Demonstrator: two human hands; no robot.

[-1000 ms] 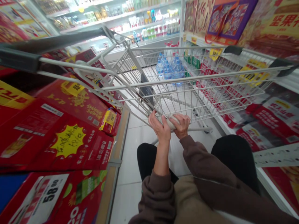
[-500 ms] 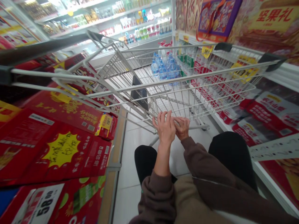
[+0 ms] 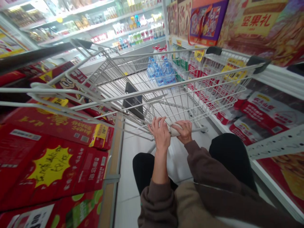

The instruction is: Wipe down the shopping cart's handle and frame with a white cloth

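A grey wire shopping cart [image 3: 163,92] stands crosswise in front of me. At the lower edge of its near side, my left hand [image 3: 160,134] has its fingers curled over the wires. Just right of it, my right hand [image 3: 185,130] is closed around a pale, off-white, cloth-like bundle [image 3: 175,129], pressed against the cart's bottom frame. Part of the bundle is hidden by the fingers, so its exact kind cannot be made out. A dark plate [image 3: 133,100] with writing hangs on the cart's inner flap.
Stacked red boxes [image 3: 54,171] with price signs line the left side. On the right are shelves with packed bottles [image 3: 270,110] and gift boxes [image 3: 209,22]. Blue water jugs [image 3: 163,71] stand on the floor beyond the cart, before a lit shelf wall [image 3: 106,25].
My hands have moved slightly apart, and the pale bundle now shows between them. The view has shifted, so the cart and shelves sit further left.
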